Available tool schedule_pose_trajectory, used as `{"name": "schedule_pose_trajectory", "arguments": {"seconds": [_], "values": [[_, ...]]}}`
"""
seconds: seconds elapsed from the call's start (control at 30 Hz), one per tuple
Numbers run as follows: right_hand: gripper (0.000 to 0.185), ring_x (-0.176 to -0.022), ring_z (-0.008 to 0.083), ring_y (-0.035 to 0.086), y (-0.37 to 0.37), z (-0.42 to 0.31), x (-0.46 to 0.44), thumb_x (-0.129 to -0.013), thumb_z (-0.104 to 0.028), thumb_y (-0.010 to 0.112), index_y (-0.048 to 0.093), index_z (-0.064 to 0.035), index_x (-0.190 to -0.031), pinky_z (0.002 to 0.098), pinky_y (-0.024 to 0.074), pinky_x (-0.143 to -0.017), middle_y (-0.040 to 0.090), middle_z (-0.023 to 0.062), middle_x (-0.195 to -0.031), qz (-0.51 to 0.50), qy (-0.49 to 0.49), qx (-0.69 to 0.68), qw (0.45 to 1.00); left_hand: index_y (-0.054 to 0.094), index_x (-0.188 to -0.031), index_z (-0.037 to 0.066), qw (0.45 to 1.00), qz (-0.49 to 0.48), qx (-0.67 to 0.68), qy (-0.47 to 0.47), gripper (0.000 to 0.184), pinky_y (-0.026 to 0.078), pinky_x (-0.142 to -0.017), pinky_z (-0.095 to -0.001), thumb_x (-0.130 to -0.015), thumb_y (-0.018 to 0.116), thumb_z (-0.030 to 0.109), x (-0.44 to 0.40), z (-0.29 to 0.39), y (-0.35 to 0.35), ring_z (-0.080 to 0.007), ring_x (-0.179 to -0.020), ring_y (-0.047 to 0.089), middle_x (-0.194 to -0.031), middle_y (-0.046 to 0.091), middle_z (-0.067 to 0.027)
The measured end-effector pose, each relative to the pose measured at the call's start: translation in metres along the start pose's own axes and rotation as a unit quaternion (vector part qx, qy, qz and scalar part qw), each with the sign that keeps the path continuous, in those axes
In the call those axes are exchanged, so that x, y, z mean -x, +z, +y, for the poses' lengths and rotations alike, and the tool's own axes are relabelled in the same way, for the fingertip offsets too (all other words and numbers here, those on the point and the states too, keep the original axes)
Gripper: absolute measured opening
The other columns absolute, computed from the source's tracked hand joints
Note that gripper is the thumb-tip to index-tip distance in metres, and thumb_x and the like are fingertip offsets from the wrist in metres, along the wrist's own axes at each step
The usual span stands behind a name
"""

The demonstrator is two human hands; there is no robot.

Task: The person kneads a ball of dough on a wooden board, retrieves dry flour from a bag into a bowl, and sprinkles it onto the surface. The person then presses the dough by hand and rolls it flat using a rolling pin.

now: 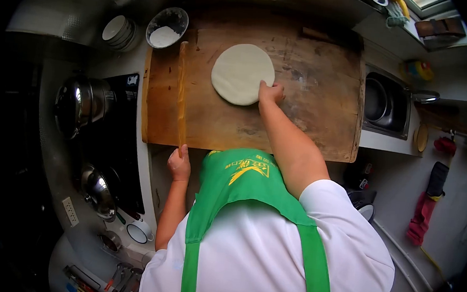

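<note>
Across from me, the person's left grip [179, 164] is clasping the near end of the pin [182, 92] while the right grip [272, 92] is pinching the dough [241, 72] on the board [315, 114].

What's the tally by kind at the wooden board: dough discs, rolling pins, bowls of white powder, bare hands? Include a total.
Dough disc: 1
Rolling pin: 1
Bowl of white powder: 1
Bare hands: 2 (left hand on the pin's near end, right hand at the dough's edge)
Total: 5
</note>
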State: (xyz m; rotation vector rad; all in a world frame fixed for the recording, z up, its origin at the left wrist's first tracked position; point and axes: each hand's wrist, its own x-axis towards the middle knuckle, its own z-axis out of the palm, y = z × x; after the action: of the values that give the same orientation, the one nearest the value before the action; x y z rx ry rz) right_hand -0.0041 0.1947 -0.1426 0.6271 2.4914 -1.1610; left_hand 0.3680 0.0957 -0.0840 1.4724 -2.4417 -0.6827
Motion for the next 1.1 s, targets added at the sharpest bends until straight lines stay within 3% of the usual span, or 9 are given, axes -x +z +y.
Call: {"name": "schedule_pose_trajectory", "arguments": {"seconds": [0.17,0.4,0.5,0.6,0.67,0.8,0.9,1.0,1.1], "values": [[0.049,-0.095,0.0352,0.069,-0.010,-0.005,-0.003,-0.075,-0.024,0.085,0.058,-0.0029,-0.111,0.0421,0.0544,-0.089,0.070,0.0168,-0.107,-0.076,0.021,-0.067,0.995,0.061,-0.075,0.000,1.000,-0.024,0.013,-0.015,0.059,0.046,-0.064,-0.0518,-0.103,0.053,0.052,-0.007,0.029,0.007,-0.0480,-0.071,0.059,-0.072,0.059,-0.0255],[0.051,-0.095,0.0282,0.070,-0.057,0.022,-0.087,-0.075,-0.022,0.086,0.057,-0.0025,-0.113,0.0402,0.0550,-0.086,0.071,0.0149,-0.103,-0.036,-0.131,-0.081,0.987,0.058,-0.076,0.001,0.997,-0.050,-0.043,0.034,0.061,0.047,-0.067,-0.0528,-0.101,0.053,0.056,-0.002,0.075,0.006,-0.0475,-0.076,0.059,-0.077,0.061,-0.0258],[0.043,-0.089,0.0306,0.070,-0.113,0.056,-0.143,-0.082,-0.022,0.080,0.058,-0.0018,-0.113,0.0400,0.0560,-0.083,0.072,0.0145,-0.098,0.026,-0.190,-0.052,0.980,0.058,-0.077,0.002,0.993,-0.057,-0.073,0.073,0.060,0.048,-0.069,-0.0538,-0.101,0.053,0.056,0.006,0.078,0.014,-0.0468,-0.079,0.061,-0.080,0.063,-0.0253],[0.047,-0.100,0.0331,0.069,-0.198,0.088,-0.183,-0.084,-0.024,0.078,0.059,-0.0010,-0.120,0.0424,0.0540,-0.091,0.071,0.0174,-0.108,0.037,-0.184,-0.036,0.982,0.059,-0.077,0.004,0.991,-0.068,-0.086,0.082,0.058,0.048,-0.069,-0.0539,-0.101,0.053,0.056,0.019,0.081,0.025,-0.0458,-0.079,0.062,-0.081,0.064,-0.0239],[0.057,-0.112,0.0390,0.064,-0.211,0.105,-0.191,-0.083,-0.024,0.076,0.057,-0.0025,-0.132,0.0460,0.0505,-0.097,0.068,0.0190,-0.119,0.159,-0.378,0.040,0.911,0.060,-0.077,0.005,0.986,-0.088,-0.106,0.093,0.057,0.049,-0.070,-0.0532,-0.101,0.053,0.056,0.021,0.075,0.030,-0.0444,-0.079,0.063,-0.080,0.065,-0.0222],[0.065,-0.120,0.0398,0.059,-0.188,0.124,-0.177,-0.084,-0.025,0.076,0.054,-0.0032,-0.141,0.0465,0.0478,-0.103,0.063,0.0198,-0.131,0.123,-0.385,0.115,0.908,0.060,-0.076,0.005,0.980,-0.104,-0.121,0.117,0.057,0.050,-0.070,-0.0521,-0.099,0.055,0.056,0.009,0.069,0.020,-0.0428,-0.080,0.064,-0.079,0.065,-0.0206],[0.067,-0.125,0.0406,0.055,-0.154,0.101,-0.126,-0.086,-0.022,0.075,0.049,-0.0050,-0.145,0.0479,0.0469,-0.105,0.052,0.0188,-0.144,0.146,-0.302,0.138,0.932,0.060,-0.075,0.005,0.979,-0.105,-0.120,0.130,0.057,0.050,-0.070,-0.0519,-0.099,0.057,0.056,-0.009,0.058,0.011,-0.0428,-0.079,0.064,-0.079,0.065,-0.0201],[0.070,-0.127,0.0402,0.054,-0.134,0.081,-0.062,-0.086,-0.018,0.075,0.044,-0.0064,-0.148,0.0485,0.0474,-0.104,0.051,0.0187,-0.144,0.032,-0.233,0.117,0.965,0.060,-0.075,0.005,0.979,-0.093,-0.117,0.141,0.056,0.050,-0.069,-0.0519,-0.098,0.058,0.056,-0.025,0.048,0.008,-0.0428,-0.079,0.064,-0.079,0.065,-0.0199],[0.072,-0.113,0.0379,0.063,-0.096,0.084,-0.027,-0.083,-0.020,0.079,0.044,-0.0022,-0.143,0.0469,0.0519,-0.095,0.063,0.0181,-0.129,0.004,-0.188,0.019,0.982,0.060,-0.075,0.005,0.977,-0.081,-0.116,0.159,0.056,0.050,-0.069,-0.0522,-0.097,0.058,0.056,-0.042,0.030,0.008,-0.0424,-0.079,0.064,-0.079,0.066,-0.0197]]}}
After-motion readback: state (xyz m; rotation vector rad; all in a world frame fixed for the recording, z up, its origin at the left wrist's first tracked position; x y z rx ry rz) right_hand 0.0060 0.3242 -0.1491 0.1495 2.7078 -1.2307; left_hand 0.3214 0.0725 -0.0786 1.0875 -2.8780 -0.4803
